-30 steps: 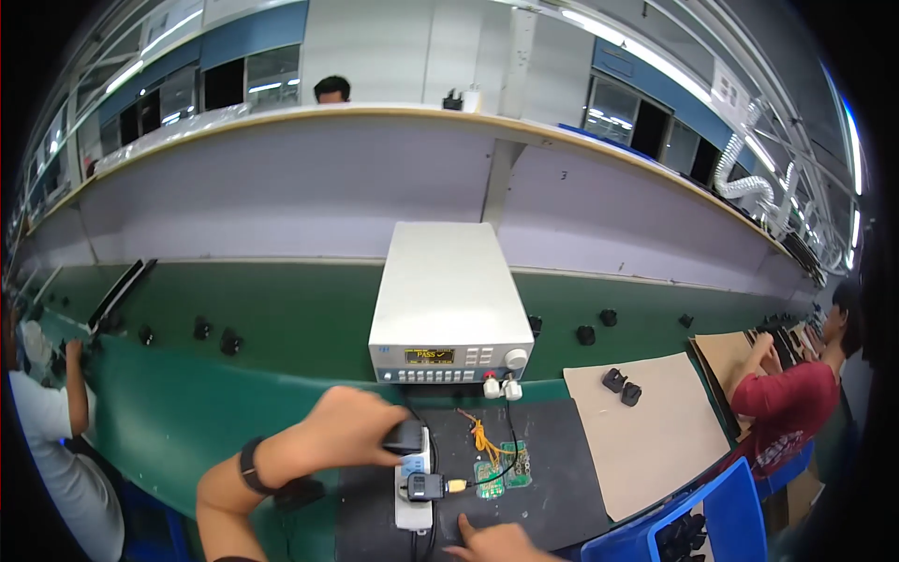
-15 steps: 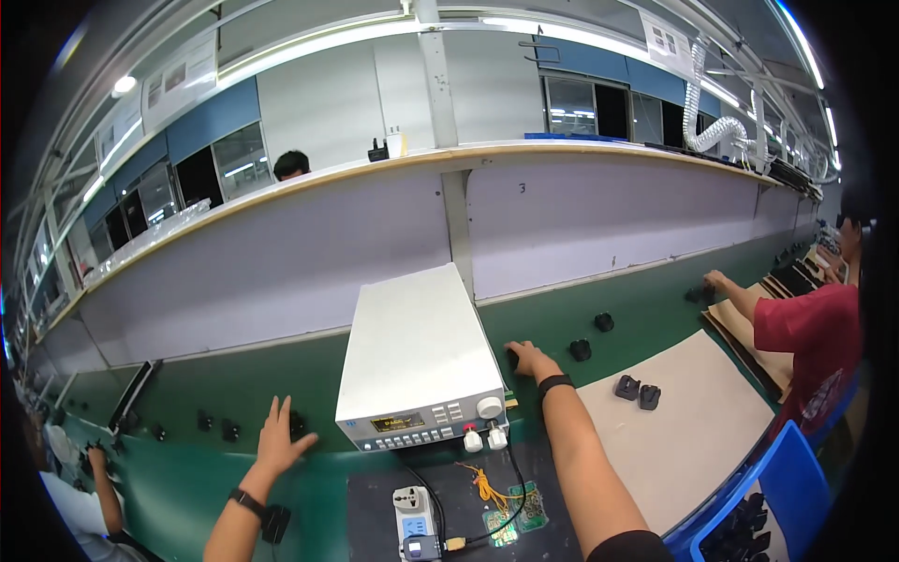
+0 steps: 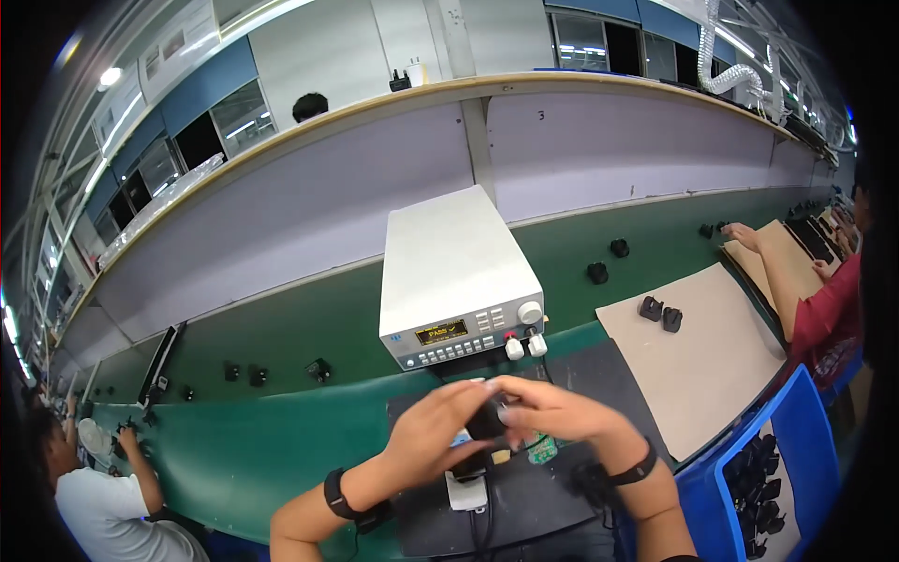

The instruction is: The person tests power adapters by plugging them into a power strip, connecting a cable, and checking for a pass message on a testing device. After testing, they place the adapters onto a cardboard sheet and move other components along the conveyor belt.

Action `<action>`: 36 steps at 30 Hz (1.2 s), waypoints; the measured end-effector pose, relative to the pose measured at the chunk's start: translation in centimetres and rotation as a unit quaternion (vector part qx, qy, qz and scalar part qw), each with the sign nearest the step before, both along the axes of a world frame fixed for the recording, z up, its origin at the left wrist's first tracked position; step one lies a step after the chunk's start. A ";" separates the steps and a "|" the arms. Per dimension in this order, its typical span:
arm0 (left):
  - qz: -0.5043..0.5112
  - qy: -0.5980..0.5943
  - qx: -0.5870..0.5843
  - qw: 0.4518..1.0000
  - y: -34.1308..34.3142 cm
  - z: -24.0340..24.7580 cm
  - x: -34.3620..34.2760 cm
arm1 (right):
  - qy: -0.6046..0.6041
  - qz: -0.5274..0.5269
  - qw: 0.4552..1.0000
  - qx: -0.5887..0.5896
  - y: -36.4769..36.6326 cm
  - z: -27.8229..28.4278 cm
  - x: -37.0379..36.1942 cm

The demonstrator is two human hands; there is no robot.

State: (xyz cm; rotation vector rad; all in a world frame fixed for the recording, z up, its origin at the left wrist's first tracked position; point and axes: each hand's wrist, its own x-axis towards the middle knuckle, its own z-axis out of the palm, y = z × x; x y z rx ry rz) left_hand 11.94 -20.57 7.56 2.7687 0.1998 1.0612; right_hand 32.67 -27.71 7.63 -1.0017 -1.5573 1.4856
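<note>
My left hand (image 3: 433, 429) and my right hand (image 3: 560, 412) meet over the dark mat, fingers curled around a black power adapter (image 3: 485, 421). It is partly hidden and blurred. Under my hands is a white power strip (image 3: 465, 494), its upper part covered by them. Beside it lies a green circuit board (image 3: 542, 451). Just beyond stands a white test instrument (image 3: 459, 258) with a lit display, knob and buttons; two white plugs (image 3: 524, 347) sit at its front right corner.
Several black adapters lie on the green bench, including one (image 3: 318, 370) left of the instrument and a pair (image 3: 651, 307) on a brown cardboard sheet (image 3: 688, 375). A blue bin (image 3: 807, 403) of adapters stands right. Co-workers sit left (image 3: 117, 496) and right (image 3: 824, 318).
My right hand has come back from the instrument's right side with a black adapter. My left hand has moved right from the bench to meet it. The view has tilted down.
</note>
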 end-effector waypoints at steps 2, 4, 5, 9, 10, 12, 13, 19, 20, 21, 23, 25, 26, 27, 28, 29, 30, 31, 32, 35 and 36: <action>0.012 -0.006 -0.069 0.997 0.6 -0.2 -0.5 | 0.191 -0.003 0.978 -0.079 0.7 -2.5 -1.4; 0.017 0.019 -0.112 0.993 1.2 -0.4 -1.5 | 0.199 -0.011 0.976 -0.087 0.1 -3.6 -2.1; 0.044 0.056 -0.155 0.985 1.9 -0.9 -2.4 | 0.001 -0.125 0.988 0.095 -0.7 -4.3 -2.2; 0.055 0.149 -0.173 0.972 4.7 -2.9 -3.3 | -0.346 -0.143 0.878 0.297 -3.4 -5.8 -1.2; 0.040 0.176 -0.160 0.970 5.0 -3.3 -2.8 | -0.351 -0.063 0.905 0.231 -4.1 -6.5 -1.3; 0.027 0.209 -0.188 0.959 5.4 -3.5 -2.1 | -0.322 -0.121 0.906 0.246 -4.5 -7.2 -1.9; 0.037 0.252 -0.180 0.950 5.5 -3.2 -1.7 | -0.307 -0.123 0.906 0.265 -4.4 -7.2 -1.6; 0.062 0.311 -0.130 0.939 5.0 -3.1 -0.9 | -0.273 -0.226 0.894 0.273 -1.8 -6.8 0.4; 0.059 0.308 -0.111 0.943 4.9 -3.0 -0.4 | -0.248 -0.264 0.891 0.274 -0.8 -7.2 0.2; 0.061 0.295 -0.133 0.944 4.7 -3.4 -0.3 | -0.248 -0.268 0.891 0.271 -0.1 -8.0 0.0; 0.047 0.271 -0.126 0.953 4.9 -3.9 -0.8 | -0.258 -0.295 0.859 0.330 1.5 -9.3 -0.9; 0.033 0.246 -0.120 0.961 4.9 -3.9 -0.8 | -0.252 -0.302 0.860 0.326 2.0 -9.8 -1.3; 0.038 0.260 -0.137 0.955 4.8 -3.5 -0.7 | -0.250 -0.307 0.860 0.323 2.1 -9.9 -1.4; 0.041 0.274 -0.153 0.949 4.7 -3.3 -0.5 | -0.248 -0.308 0.861 0.321 2.1 -10.1 -1.4; 0.040 0.277 -0.153 0.948 4.7 -3.3 -0.5 | -0.243 -0.304 0.865 0.317 2.2 -10.3 -1.4; 0.042 0.270 -0.158 0.949 4.7 -3.4 -0.5 | -0.239 -0.300 0.869 0.312 2.3 -10.5 -1.3; 0.043 0.264 -0.163 0.950 4.7 -3.6 -0.5 | -0.238 -0.304 0.869 0.310 2.2 -10.4 -1.2; 0.042 0.266 -0.162 0.949 4.6 -3.6 -0.5 | -0.238 -0.308 0.868 0.307 2.1 -10.2 -1.2; 0.046 0.268 -0.166 0.948 4.6 -3.7 -0.7 | -0.239 -0.312 0.868 0.304 2.1 -10.0 -1.1; 0.046 0.272 -0.179 0.944 4.7 -3.8 -0.7 | -0.203 -0.293 0.893 0.274 2.2 -10.2 -1.0; 0.045 0.274 -0.188 0.942 4.8 -3.8 -0.6 | -0.203 -0.296 0.893 0.272 2.2 -10.5 -1.0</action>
